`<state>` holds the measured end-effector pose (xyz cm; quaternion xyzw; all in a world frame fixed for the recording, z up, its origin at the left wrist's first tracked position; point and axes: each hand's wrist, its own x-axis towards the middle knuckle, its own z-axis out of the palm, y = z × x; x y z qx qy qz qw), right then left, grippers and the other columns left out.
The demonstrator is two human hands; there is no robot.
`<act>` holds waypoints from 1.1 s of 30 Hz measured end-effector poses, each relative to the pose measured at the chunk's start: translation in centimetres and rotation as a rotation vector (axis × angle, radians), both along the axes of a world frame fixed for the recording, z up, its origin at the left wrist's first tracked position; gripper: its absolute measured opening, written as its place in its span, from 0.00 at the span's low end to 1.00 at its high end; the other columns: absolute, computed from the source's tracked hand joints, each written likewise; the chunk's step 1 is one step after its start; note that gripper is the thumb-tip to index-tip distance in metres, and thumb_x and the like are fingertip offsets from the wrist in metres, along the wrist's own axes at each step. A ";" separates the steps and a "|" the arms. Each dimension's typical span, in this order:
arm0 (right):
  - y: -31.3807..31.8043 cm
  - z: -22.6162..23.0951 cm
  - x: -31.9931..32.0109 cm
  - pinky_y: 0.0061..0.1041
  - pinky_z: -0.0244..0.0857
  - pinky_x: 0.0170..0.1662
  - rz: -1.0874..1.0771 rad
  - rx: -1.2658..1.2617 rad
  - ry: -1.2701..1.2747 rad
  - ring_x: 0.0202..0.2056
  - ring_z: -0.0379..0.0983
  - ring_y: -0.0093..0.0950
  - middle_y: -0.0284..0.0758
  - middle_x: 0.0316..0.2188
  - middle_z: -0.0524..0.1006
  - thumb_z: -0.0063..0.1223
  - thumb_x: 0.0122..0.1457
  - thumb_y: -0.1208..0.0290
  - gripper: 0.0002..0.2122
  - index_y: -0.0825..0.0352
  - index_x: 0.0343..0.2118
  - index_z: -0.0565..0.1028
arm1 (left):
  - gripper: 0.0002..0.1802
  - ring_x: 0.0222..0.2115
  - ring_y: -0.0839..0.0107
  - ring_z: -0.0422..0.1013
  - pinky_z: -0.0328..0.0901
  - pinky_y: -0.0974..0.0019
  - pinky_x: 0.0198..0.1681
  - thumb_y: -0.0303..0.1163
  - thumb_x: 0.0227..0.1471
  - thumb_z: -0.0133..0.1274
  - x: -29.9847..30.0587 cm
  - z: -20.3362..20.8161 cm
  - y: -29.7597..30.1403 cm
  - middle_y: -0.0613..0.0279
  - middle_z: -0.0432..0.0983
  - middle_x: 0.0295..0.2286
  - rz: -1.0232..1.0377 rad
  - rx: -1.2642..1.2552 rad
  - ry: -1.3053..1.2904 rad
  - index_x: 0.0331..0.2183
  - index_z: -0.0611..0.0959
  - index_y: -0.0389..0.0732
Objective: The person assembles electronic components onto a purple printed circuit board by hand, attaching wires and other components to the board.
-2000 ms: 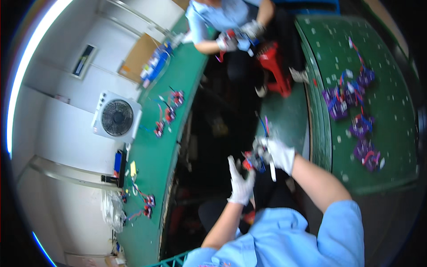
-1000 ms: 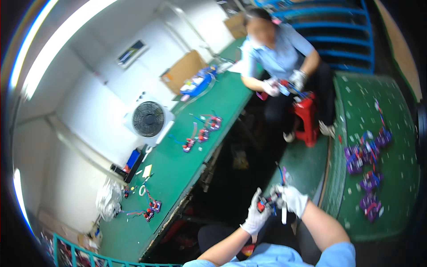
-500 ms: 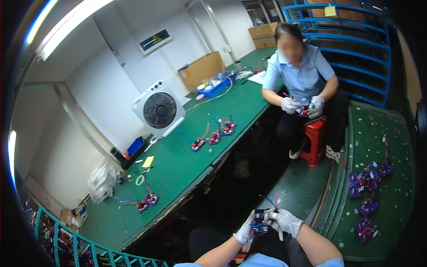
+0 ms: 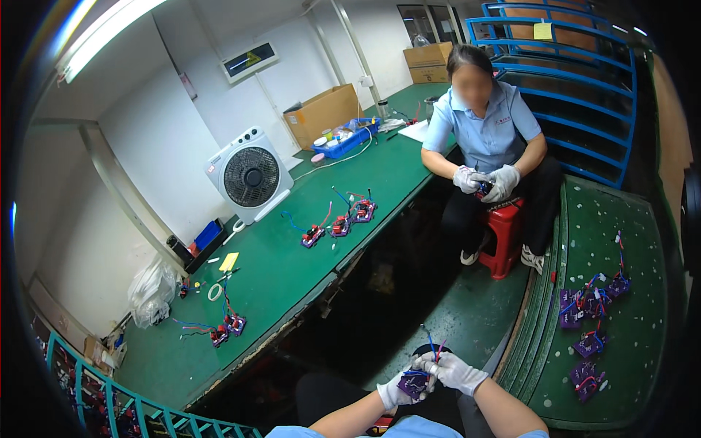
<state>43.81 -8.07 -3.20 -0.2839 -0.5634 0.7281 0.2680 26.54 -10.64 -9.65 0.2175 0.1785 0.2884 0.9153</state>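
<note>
Prob. wire-handling step: purple square circuit board [image 4: 413,385] held up, off green bench [image 4: 285,274].
White-gloved L hand [image 4: 394,393] grips board; white-gloved R hand [image 4: 457,374] apparently pinches thin blue/pink wires [image 4: 430,341]; next move prob. needs steady L hold.

Head view: wide fisheye at wearer's head, tilted down and forward; hands [image 4: 458,374] close, green bench [image 4: 274,274] at left.
</note>
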 end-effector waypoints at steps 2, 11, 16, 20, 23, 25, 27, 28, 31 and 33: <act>0.6 -0.5 0.5 0.17 0.64 0.22 -0.027 0.002 0.042 0.18 0.69 0.21 0.32 0.24 0.73 0.37 0.61 0.72 0.09 0.69 0.36 0.70 | 0.34 0.19 0.72 0.70 0.65 0.76 0.17 0.63 0.49 0.38 -0.9 1.9 0.1 0.54 0.74 0.26 -0.035 -0.158 -0.086 0.36 0.72 0.38; -0.9 -0.6 -1.7 0.22 0.63 0.16 -0.447 -0.664 0.514 0.18 0.71 0.28 0.40 0.24 0.74 0.37 0.61 0.70 0.07 0.63 0.29 0.68 | 0.39 0.31 0.63 0.71 0.68 0.66 0.33 0.63 0.48 0.39 -4.1 6.2 -2.2 0.51 0.72 0.38 0.313 -0.292 -0.072 0.50 0.66 0.39; -3.7 -1.7 -6.7 0.23 0.64 0.19 -0.537 -0.968 0.766 0.19 0.69 0.30 0.40 0.26 0.74 0.36 0.62 0.66 0.08 0.62 0.32 0.68 | 0.19 0.26 0.66 0.74 0.70 0.67 0.32 0.44 0.55 0.43 -3.5 5.1 -3.1 0.55 0.75 0.29 0.990 -0.051 0.372 0.40 0.73 0.38; -5.8 -0.9 -8.8 0.20 0.62 0.19 -0.514 -1.058 0.833 0.17 0.65 0.26 0.46 0.30 0.75 0.31 0.63 0.62 0.14 0.67 0.34 0.68 | 0.24 0.35 0.67 0.72 0.69 0.66 0.39 0.41 0.55 0.44 -5.8 1.9 -4.7 0.54 0.73 0.36 0.990 0.458 0.698 0.47 0.68 0.35; -5.8 -0.5 -9.0 0.19 0.62 0.20 -0.508 -0.973 0.807 0.17 0.66 0.26 0.46 0.31 0.75 0.32 0.63 0.62 0.14 0.66 0.35 0.69 | 0.33 0.49 0.63 0.63 0.60 0.61 0.52 0.40 0.50 0.52 -7.2 1.1 -4.1 0.55 0.65 0.47 0.754 0.305 0.580 0.55 0.59 0.45; -5.8 -0.7 -9.9 0.19 0.62 0.20 -0.538 -0.994 0.783 0.17 0.67 0.25 0.43 0.31 0.76 0.33 0.63 0.64 0.12 0.65 0.37 0.70 | 0.33 0.48 0.64 0.64 0.60 0.61 0.52 0.49 0.51 0.48 -5.9 3.2 -5.1 0.54 0.66 0.46 0.965 0.117 0.312 0.53 0.61 0.44; -5.9 -0.6 -10.9 0.19 0.63 0.20 -0.607 -0.638 0.396 0.17 0.68 0.22 0.39 0.30 0.76 0.35 0.62 0.66 0.11 0.64 0.37 0.71 | 0.36 0.45 0.63 0.66 0.60 0.61 0.51 0.59 0.51 0.40 -5.7 3.9 -6.0 0.55 0.67 0.45 1.005 0.164 0.325 0.51 0.65 0.41; -5.8 2.2 -10.3 0.18 0.63 0.20 -0.543 -0.488 0.086 0.17 0.68 0.20 0.35 0.27 0.76 0.36 0.62 0.67 0.10 0.64 0.36 0.71 | 0.38 0.44 0.64 0.67 0.60 0.60 0.50 0.63 0.50 0.36 -6.1 3.8 -6.0 0.56 0.68 0.44 0.995 0.051 0.262 0.49 0.67 0.39; -7.0 2.1 -11.6 0.17 0.63 0.23 -0.475 -0.054 -0.023 0.18 0.68 0.19 0.31 0.22 0.74 0.40 0.60 0.71 0.07 0.65 0.34 0.72 | 0.44 0.39 0.63 0.69 0.63 0.59 0.46 0.69 0.47 0.32 -7.4 4.2 -6.9 0.57 0.71 0.39 0.980 -0.125 0.241 0.45 0.72 0.37; -6.8 -0.2 -11.8 0.24 0.66 0.30 -0.583 0.854 -0.167 0.25 0.73 0.29 0.33 0.27 0.75 0.46 0.52 0.73 0.06 0.66 0.33 0.72 | 0.44 0.38 0.61 0.70 0.65 0.59 0.45 0.69 0.47 0.31 -7.6 4.5 -6.7 0.57 0.73 0.37 1.039 -0.251 0.430 0.43 0.73 0.37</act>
